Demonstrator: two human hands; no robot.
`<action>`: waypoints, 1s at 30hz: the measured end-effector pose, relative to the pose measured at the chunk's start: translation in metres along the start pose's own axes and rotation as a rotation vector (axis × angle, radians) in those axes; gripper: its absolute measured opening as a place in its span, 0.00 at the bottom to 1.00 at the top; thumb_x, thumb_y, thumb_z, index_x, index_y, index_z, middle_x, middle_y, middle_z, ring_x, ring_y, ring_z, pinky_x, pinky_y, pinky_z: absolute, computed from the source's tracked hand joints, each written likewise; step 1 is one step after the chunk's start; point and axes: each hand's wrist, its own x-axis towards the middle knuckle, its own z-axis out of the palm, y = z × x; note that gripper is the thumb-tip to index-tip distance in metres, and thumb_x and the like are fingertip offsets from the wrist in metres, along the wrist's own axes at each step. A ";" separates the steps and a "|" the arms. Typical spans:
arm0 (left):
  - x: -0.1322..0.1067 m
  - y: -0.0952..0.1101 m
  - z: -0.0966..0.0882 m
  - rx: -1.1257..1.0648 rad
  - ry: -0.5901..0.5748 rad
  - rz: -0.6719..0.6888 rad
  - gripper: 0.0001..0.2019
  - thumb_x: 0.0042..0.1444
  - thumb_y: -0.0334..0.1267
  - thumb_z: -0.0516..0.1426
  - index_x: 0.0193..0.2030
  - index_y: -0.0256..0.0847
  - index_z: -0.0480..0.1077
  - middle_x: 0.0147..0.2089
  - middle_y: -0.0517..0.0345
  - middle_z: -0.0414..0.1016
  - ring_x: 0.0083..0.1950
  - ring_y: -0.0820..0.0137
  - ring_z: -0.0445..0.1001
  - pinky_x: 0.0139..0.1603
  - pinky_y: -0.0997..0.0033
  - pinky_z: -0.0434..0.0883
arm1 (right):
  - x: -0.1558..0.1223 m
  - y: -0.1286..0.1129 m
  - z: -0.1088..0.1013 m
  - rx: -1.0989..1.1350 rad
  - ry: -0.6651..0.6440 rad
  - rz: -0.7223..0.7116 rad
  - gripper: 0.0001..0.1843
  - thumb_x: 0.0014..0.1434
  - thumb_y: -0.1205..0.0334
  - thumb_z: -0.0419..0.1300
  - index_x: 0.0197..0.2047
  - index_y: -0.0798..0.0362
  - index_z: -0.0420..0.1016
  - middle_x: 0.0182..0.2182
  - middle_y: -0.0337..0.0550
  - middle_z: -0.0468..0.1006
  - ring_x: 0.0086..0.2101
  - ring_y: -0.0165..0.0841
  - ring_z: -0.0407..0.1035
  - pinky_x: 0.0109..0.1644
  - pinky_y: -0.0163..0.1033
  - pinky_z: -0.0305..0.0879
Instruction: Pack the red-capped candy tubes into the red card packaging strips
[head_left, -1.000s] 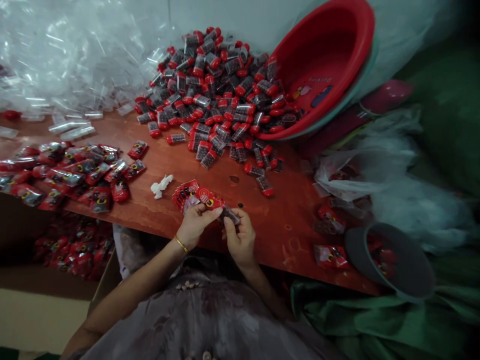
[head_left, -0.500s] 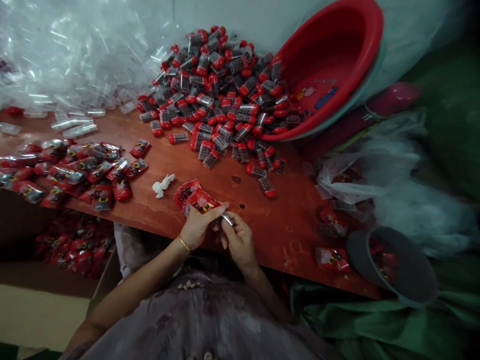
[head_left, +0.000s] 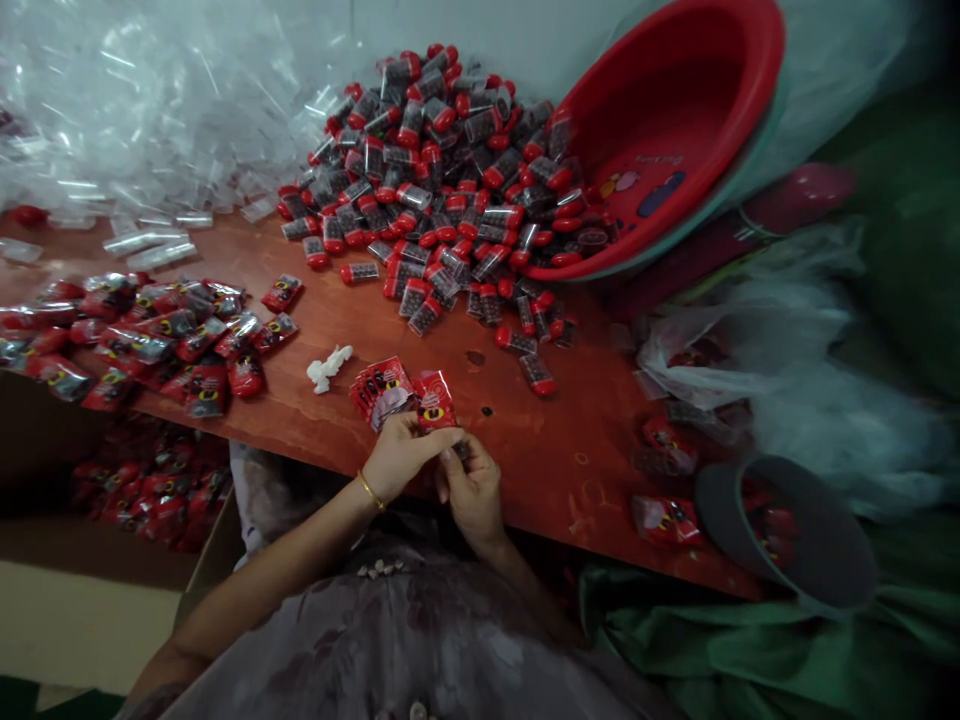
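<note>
My left hand (head_left: 401, 452) pinches a red printed packet (head_left: 435, 402) that stands upright at the near edge of the brown table (head_left: 585, 450). Its other fingers hold a fanned stack of the same red packets (head_left: 381, 390). My right hand (head_left: 469, 487) is closed right beside it, thumb and fingers pressed at the packet's lower end; a small tube shows only as a dark sliver there. A gold bangle circles the left wrist.
A heap of red-capped tubes (head_left: 442, 180) spills from a tilted red basin (head_left: 667, 130) at the back. Filled red packets (head_left: 150, 340) lie left, more in a box (head_left: 142, 490) below. Clear plastic sleeves (head_left: 135, 120) pile far left. A grey bowl (head_left: 787, 530) sits right.
The red packet has swung from lying flat to standing upright. The tube in my right hand has slid out of sight at the packet's lower end. Both hands stay at the table edge.
</note>
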 end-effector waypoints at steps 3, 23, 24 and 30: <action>-0.002 0.002 -0.002 -0.030 0.043 0.082 0.18 0.35 0.49 0.67 0.23 0.35 0.73 0.26 0.54 0.75 0.22 0.75 0.68 0.21 0.75 0.65 | 0.000 -0.002 -0.003 0.060 -0.049 0.016 0.15 0.58 0.48 0.55 0.37 0.52 0.67 0.14 0.27 0.62 0.12 0.22 0.55 0.15 0.28 0.53; -0.001 -0.001 -0.011 -0.145 -0.139 -0.114 0.19 0.35 0.48 0.68 0.25 0.32 0.74 0.20 0.62 0.66 0.21 0.79 0.62 0.22 0.77 0.63 | 0.015 0.003 -0.014 -0.257 -0.048 -0.184 0.15 0.54 0.52 0.61 0.22 0.51 0.68 0.16 0.34 0.75 0.16 0.27 0.68 0.20 0.31 0.63; 0.000 -0.002 -0.013 -0.157 -0.140 -0.123 0.18 0.34 0.47 0.69 0.25 0.32 0.74 0.21 0.61 0.67 0.22 0.79 0.63 0.23 0.77 0.63 | 0.015 0.003 -0.014 -0.302 -0.043 -0.227 0.15 0.53 0.52 0.61 0.21 0.51 0.68 0.16 0.33 0.74 0.16 0.27 0.67 0.20 0.31 0.63; -0.004 -0.008 -0.022 -0.159 -0.131 -0.262 0.20 0.32 0.47 0.69 0.25 0.32 0.74 0.20 0.63 0.66 0.21 0.82 0.62 0.25 0.80 0.63 | 0.017 0.009 -0.029 -0.689 0.127 -0.640 0.13 0.49 0.52 0.67 0.26 0.51 0.71 0.19 0.37 0.73 0.21 0.30 0.67 0.28 0.35 0.66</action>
